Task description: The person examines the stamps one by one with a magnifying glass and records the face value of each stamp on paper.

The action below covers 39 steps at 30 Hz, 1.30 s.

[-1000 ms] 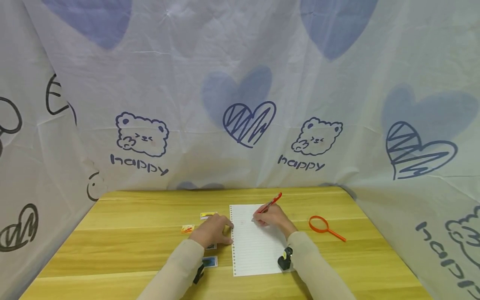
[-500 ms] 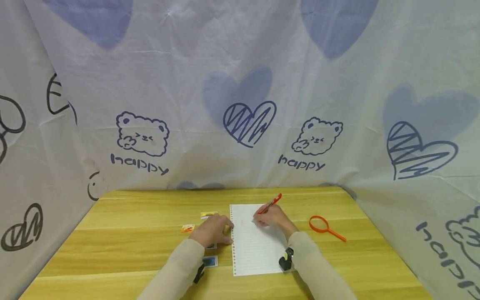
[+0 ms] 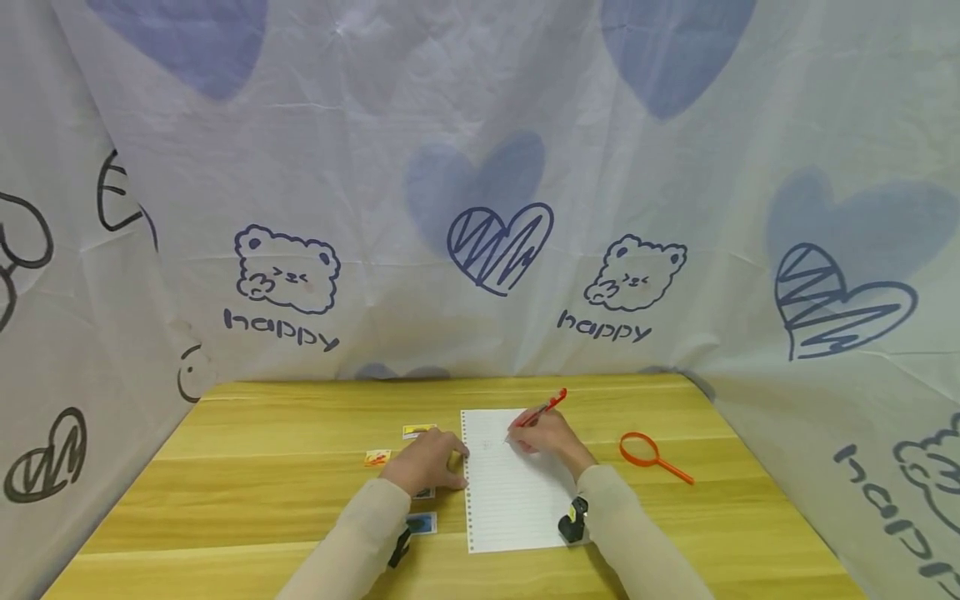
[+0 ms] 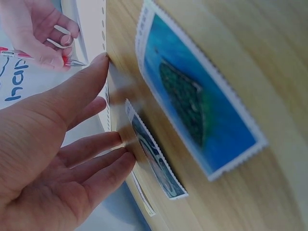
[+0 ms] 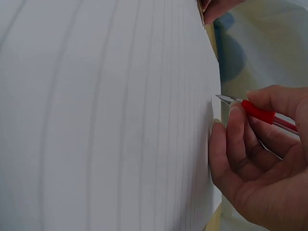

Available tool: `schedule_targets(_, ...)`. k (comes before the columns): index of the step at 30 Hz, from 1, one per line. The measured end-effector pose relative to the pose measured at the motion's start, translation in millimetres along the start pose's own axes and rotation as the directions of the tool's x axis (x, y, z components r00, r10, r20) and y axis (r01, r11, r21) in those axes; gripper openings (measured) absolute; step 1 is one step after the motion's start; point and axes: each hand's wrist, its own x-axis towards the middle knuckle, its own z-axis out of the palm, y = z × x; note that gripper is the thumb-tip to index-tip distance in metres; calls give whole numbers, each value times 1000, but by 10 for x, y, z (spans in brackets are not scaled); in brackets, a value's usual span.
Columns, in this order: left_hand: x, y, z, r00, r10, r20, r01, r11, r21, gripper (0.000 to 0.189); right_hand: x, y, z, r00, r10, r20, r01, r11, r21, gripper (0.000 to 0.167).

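My right hand (image 3: 546,432) pinches a red pen (image 5: 260,112) between thumb and fingers. The pen's tip points at the upper part of a lined white sheet (image 3: 517,500) with a row of holes down its left side. Faint marks show on the sheet left of the tip, too small to read. My left hand (image 3: 429,462) rests at the sheet's left edge, thumb and fingers extended and touching it. Beneath and beside that hand lie several postage stamps: a blue one with a green island (image 4: 183,96), a darker green one (image 4: 155,161), and a yellow one (image 3: 417,430).
A stamp with orange and red colours (image 3: 377,458) lies left of my left hand. To the right of the sheet is an orange magnifying glass (image 3: 657,460). The wooden table (image 3: 225,492) ends at a printed cloth (image 3: 390,250) hanging behind it.
The pen's top end has dipped very slightly. Both hands otherwise keep their places at the sheet.
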Motion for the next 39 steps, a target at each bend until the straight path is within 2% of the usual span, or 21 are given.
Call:
schedule_targets(4,-5,7,1,1000,-4,1,4,1000,-4,44,-2,6,-14,1000,7,-20,-6,1000,22,13)
schedule_targets(15,0,7,8,1000,-11,-2,11,1000,-5,44,4,35,-31,999,-3,-34,2,1000,-20,12)
schedule_targets(29,-2,7,6,1000,-10,1,10,1000,6,44,-11,-5,-21,1000,13,-11,-14,999,-33,11)
schedule_targets(39,2,9,2,1000,1,2,-1,1000,13,43,-10,12,-36,999,20,-24,-21,999,-34,11)
